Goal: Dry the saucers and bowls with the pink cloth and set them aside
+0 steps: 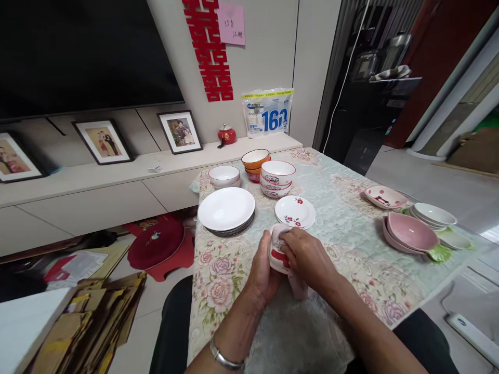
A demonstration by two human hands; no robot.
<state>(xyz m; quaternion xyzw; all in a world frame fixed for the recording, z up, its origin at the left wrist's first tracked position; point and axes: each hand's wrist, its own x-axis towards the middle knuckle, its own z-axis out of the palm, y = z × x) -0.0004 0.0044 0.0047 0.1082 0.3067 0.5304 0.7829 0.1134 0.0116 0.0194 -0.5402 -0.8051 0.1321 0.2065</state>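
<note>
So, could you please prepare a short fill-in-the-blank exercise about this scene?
1. The left hand holds a white dish with ___ markings, and the right hand presses a cloth against it.
2. The plastic bag shows the large blue number ___.
3. Red ___ decorate the small plate nearest the hands.

Missing words: red; 160; flowers.

Soft, even light; pale floor glare; stretched edges.

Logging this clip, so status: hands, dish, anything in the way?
Left hand holding white-and-red dish. Right hand holding pale cloth against it. No obstruction seen; flowered plate just beyond.
</note>
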